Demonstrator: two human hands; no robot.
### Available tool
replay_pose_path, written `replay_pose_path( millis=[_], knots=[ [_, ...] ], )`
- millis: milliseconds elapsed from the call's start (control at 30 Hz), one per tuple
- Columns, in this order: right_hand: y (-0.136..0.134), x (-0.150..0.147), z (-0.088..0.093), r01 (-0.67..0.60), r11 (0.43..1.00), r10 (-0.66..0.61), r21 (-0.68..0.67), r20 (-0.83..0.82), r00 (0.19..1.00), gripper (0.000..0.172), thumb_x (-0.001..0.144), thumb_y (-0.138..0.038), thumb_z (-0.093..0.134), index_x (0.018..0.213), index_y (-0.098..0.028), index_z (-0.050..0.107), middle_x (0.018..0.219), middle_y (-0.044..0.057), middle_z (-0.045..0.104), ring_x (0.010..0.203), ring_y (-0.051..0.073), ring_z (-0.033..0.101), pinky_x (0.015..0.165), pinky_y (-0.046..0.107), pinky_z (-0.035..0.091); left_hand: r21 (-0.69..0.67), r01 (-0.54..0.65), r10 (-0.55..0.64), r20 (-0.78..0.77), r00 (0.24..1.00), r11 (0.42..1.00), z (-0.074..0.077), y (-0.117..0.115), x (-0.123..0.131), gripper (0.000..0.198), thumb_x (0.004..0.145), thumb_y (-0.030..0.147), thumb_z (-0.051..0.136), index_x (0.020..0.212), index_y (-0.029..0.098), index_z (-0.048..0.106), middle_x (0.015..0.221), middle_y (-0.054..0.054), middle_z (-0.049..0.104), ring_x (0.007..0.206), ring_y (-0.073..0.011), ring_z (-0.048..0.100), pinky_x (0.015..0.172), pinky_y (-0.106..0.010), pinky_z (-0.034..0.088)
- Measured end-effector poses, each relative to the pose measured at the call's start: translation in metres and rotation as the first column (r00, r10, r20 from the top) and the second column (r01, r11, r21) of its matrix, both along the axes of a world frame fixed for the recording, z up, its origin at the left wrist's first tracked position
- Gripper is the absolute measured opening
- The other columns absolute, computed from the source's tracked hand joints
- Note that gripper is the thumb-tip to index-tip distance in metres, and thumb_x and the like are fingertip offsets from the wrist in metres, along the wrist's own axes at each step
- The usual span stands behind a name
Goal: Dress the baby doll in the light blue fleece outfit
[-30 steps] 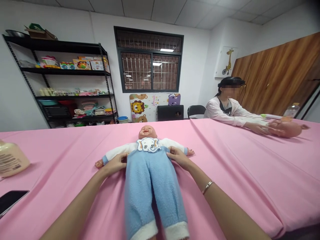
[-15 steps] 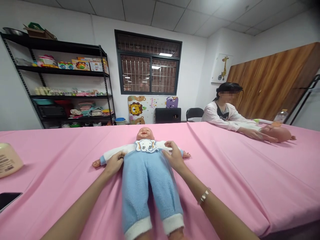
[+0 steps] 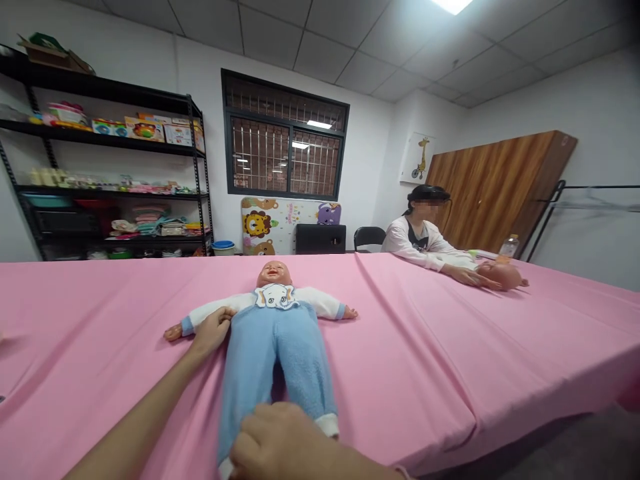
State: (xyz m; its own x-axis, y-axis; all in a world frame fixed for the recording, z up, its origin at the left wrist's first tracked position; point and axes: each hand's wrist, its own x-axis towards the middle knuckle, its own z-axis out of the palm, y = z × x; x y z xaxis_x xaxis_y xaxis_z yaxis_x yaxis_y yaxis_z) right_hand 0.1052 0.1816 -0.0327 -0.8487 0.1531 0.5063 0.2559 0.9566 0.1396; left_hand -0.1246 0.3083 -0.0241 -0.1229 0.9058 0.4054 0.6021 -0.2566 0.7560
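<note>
**doll on its back on the pink table, both hands on it**

the doll (image 3: 260, 360) lies face up at 12 o'clock on the pink-covered table (image 3: 425, 347), head pointing away and feet toward the wearer. it has a white top with an elephant bib (image 3: 275, 297) and blue fleece trousers. the left hand (image 3: 210, 331) rests at the doll's side by the sleeve, its fingers (image 3: 225, 313) pressed together and curving over the cloth. the right hand (image 3: 280, 440) sits low in view over the lower legs, fingers curled close together; whether they pinch the fleece i cannot tell.

at 1 o'clock a co-worker (image 3: 417, 230) sits at the far table edge, both hands on a second doll (image 3: 503, 277), with a plastic bottle (image 3: 509, 247) just behind it. a black shelf (image 3: 110, 100) of baby goods stands at 11 o'clock, and a barred window (image 3: 285, 143) at 12.
</note>
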Motion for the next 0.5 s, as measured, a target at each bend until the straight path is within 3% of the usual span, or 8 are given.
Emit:
replay_pose_path(
  millis=[133, 267, 367, 433, 500],
  knots=[
    [-0.005, -0.009, 0.012, -0.039, 0.999, 0.040, -0.022, 0.017, 0.999, 0.026, 0.082, -0.040, 0.057, 0.071, -0.018, 0.050, 0.066, 0.001, 0.053, 0.060, 0.014, 0.046, 0.047, 0.027, 0.027, 0.002, -0.003, 0.003, 0.017, 1.000, 1.000, 0.006, 0.000, 0.002, 0.029, 0.068, 0.045, 0.043, 0.067, 0.019, 0.056, 0.079, -0.005, 0.063, 0.082, -0.0264, 0.055, 0.082, -0.034, 0.041],
    [0.010, 0.005, 0.042, 0.103, 0.957, -0.102, -0.270, 0.018, 0.995, 0.020, 0.080, -0.039, 0.061, 0.077, -0.019, 0.057, 0.076, -0.001, 0.060, 0.068, 0.014, 0.049, 0.061, 0.027, 0.032, -0.012, 0.051, -0.048, 0.191, 0.980, 0.999, 0.017, -0.001, 0.006, 0.042, 0.066, 0.060, 0.055, 0.064, 0.018, 0.055, 0.072, -0.003, 0.059, 0.076, -0.0222, 0.053, 0.074, -0.030, 0.043],
    [0.049, 0.026, 0.052, 0.250, 0.812, -0.368, -0.527, -0.131, 0.920, 0.012, 0.081, -0.029, 0.059, 0.085, -0.018, 0.059, 0.085, 0.001, 0.062, 0.083, 0.017, 0.051, 0.073, 0.028, 0.034, -0.020, -0.010, 0.016, 0.350, 0.937, 1.000, 0.022, -0.001, 0.007, 0.046, 0.065, 0.062, 0.054, 0.072, 0.016, 0.055, 0.068, -0.001, 0.054, 0.067, -0.0186, 0.050, 0.062, -0.028, 0.042],
    [0.084, 0.039, 0.045, 0.333, 0.672, -0.578, -0.661, -0.188, 0.794, 0.014, 0.084, -0.020, 0.048, 0.086, -0.015, 0.061, 0.087, 0.005, 0.063, 0.082, 0.017, 0.052, 0.072, 0.028, 0.035, -0.050, -0.085, 0.096, 0.291, 0.952, 0.995, 0.022, 0.000, 0.007, 0.043, 0.068, 0.058, 0.050, 0.075, 0.016, 0.055, 0.069, -0.002, 0.054, 0.068, -0.0194, 0.051, 0.063, -0.029, 0.042],
    [0.119, 0.050, 0.029, 0.445, 0.555, -0.748, -0.703, -0.187, 0.637, 0.024, 0.085, -0.015, 0.040, 0.089, -0.014, 0.063, 0.093, 0.009, 0.063, 0.087, 0.020, 0.053, 0.075, 0.030, 0.035, -0.055, -0.225, 0.231, 0.140, 0.963, 0.973, 0.022, 0.000, 0.010, 0.032, 0.070, 0.048, 0.049, 0.075, 0.016, 0.053, 0.073, -0.004, 0.056, 0.073, -0.0222, 0.053, 0.069, -0.032, 0.042]
  ],
)
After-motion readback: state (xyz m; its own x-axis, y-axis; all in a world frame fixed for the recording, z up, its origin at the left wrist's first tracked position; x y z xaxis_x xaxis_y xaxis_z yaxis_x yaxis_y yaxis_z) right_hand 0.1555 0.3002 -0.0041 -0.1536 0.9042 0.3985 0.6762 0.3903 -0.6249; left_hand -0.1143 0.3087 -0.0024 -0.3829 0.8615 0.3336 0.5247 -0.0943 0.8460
